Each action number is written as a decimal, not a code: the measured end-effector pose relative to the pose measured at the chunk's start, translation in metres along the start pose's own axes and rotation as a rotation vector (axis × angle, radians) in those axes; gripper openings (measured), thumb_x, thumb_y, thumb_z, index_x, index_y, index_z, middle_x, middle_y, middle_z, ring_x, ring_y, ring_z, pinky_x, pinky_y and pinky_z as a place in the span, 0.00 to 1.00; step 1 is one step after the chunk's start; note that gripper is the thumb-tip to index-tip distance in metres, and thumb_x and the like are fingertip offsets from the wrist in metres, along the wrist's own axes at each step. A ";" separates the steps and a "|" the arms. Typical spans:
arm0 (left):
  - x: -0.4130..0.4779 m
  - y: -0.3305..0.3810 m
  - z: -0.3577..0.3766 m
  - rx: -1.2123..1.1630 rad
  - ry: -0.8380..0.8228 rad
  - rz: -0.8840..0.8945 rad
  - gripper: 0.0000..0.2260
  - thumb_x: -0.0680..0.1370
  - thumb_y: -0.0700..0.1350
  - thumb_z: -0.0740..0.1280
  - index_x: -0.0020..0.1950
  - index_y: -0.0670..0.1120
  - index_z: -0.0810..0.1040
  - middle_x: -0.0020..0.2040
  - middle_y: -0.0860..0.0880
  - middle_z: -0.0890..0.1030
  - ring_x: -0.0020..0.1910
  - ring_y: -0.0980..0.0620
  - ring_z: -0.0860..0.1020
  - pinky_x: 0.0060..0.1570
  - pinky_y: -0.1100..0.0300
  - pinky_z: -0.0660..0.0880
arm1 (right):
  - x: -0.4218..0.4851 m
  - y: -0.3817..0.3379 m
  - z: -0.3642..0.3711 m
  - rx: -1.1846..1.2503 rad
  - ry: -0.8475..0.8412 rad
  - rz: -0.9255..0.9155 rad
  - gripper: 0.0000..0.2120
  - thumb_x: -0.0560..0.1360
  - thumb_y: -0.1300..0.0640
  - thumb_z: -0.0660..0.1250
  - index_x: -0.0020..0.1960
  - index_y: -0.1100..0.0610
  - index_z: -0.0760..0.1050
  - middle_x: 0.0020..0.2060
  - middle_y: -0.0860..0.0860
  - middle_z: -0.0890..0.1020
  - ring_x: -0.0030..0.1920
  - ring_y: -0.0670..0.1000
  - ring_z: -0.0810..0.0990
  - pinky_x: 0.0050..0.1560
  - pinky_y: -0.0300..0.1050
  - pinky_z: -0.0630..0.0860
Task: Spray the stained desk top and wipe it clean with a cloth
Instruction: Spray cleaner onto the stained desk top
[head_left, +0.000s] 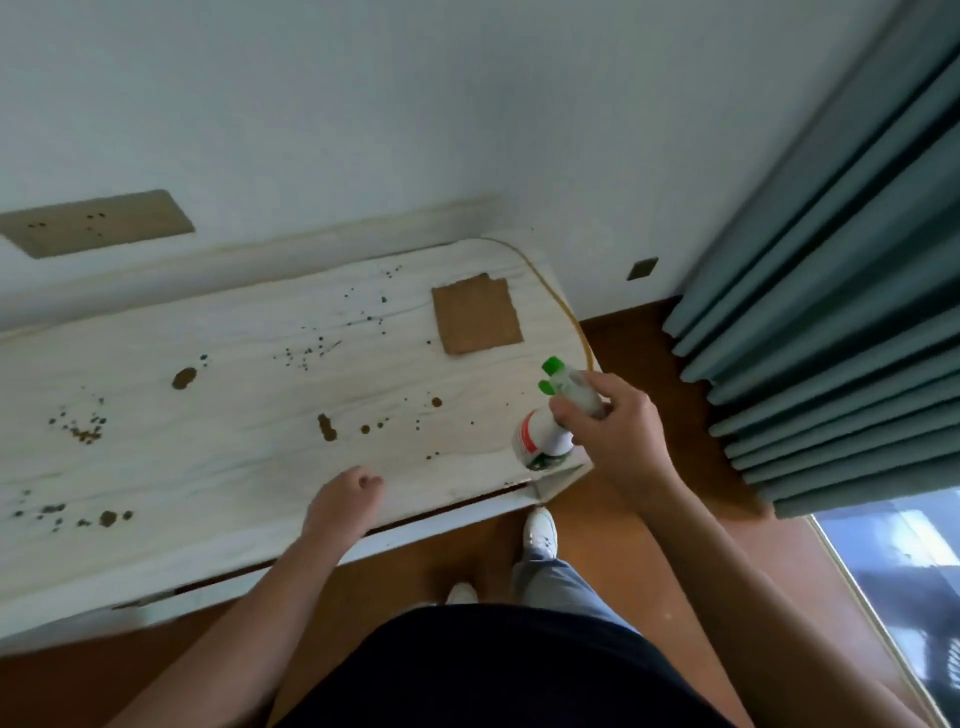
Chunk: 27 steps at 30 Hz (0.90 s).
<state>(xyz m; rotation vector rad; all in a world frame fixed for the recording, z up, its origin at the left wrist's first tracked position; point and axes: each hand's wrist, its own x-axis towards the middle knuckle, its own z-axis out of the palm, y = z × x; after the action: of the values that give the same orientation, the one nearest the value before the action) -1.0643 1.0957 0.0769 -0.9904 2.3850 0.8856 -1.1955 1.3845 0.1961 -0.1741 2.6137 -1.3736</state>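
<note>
A pale wood-grain desk top (249, 395) runs from the left edge to the centre right, dotted with brown and dark green stains (327, 427). A flat brown cloth (477, 315) lies on its far right part. My right hand (615, 428) is wrapped around the neck of a white spray bottle (545, 434) with a green trigger and nozzle, which stands at the desk's near right corner. My left hand (343, 506) rests on the near edge of the desk with its fingers curled in, holding nothing.
A white wall with a beige socket plate (93, 222) rises behind the desk. Teal curtains (841, 312) hang at the right, beside a window (904, 566). My feet in white shoes (540, 532) stand on a brown floor below the desk.
</note>
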 end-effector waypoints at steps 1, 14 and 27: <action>0.000 0.001 0.002 0.033 0.033 -0.023 0.13 0.79 0.50 0.58 0.50 0.43 0.78 0.41 0.43 0.79 0.40 0.45 0.78 0.39 0.54 0.69 | 0.014 -0.001 0.003 -0.020 -0.031 -0.008 0.21 0.73 0.42 0.72 0.64 0.46 0.76 0.51 0.40 0.80 0.48 0.43 0.81 0.47 0.43 0.82; 0.008 0.024 0.037 0.206 0.300 -0.051 0.19 0.82 0.56 0.59 0.68 0.46 0.75 0.64 0.46 0.78 0.60 0.46 0.77 0.58 0.51 0.76 | 0.128 0.013 0.047 -0.155 -0.397 -0.234 0.19 0.74 0.43 0.71 0.61 0.50 0.76 0.49 0.43 0.77 0.44 0.40 0.75 0.44 0.34 0.72; 0.015 0.003 0.042 0.212 0.281 0.013 0.27 0.81 0.58 0.63 0.76 0.46 0.66 0.78 0.42 0.66 0.76 0.41 0.66 0.70 0.44 0.70 | 0.156 0.017 0.117 -0.088 -0.589 -0.277 0.11 0.73 0.45 0.73 0.51 0.45 0.74 0.43 0.43 0.78 0.43 0.44 0.76 0.42 0.37 0.70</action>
<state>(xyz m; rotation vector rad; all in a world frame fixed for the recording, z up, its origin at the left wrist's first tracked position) -1.0715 1.1194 0.0391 -1.0738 2.6526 0.5099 -1.3232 1.2709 0.1003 -0.8405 2.1986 -1.0614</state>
